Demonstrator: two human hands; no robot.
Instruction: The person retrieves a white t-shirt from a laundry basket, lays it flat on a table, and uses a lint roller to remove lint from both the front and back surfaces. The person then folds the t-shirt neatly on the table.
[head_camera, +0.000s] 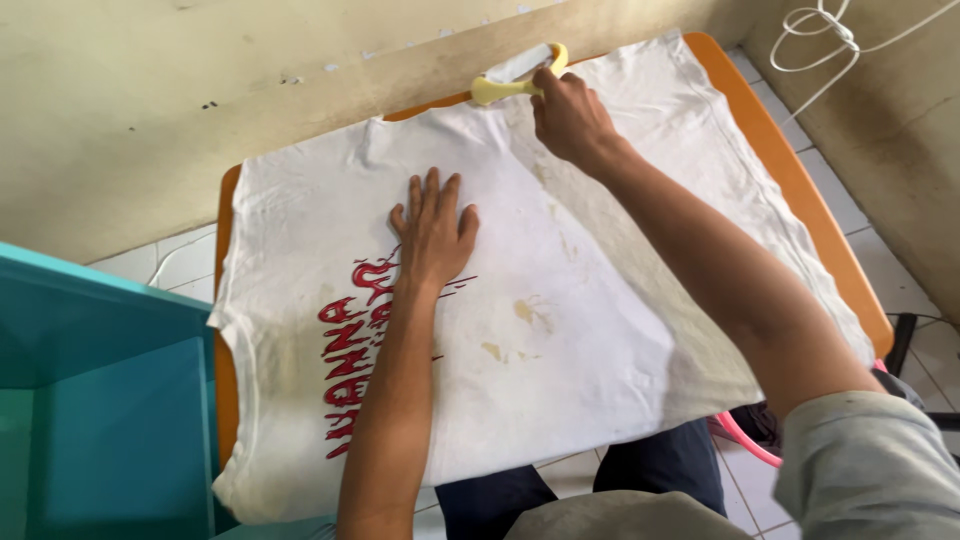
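Gripping yellow brush in right hand, handle seemingly pointing left.

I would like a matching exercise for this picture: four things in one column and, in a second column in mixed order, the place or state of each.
Things:
1. left hand
2. right hand
3. white shirt
4. turquoise cabinet

Places or states:
A. spread over the orange board
B. lying flat, fingers open, on the cloth
C. standing at the left edge of the view
D. closed on a yellow-handled tool at the far edge

Pairs: 1-B, 2-D, 3-A, 4-C
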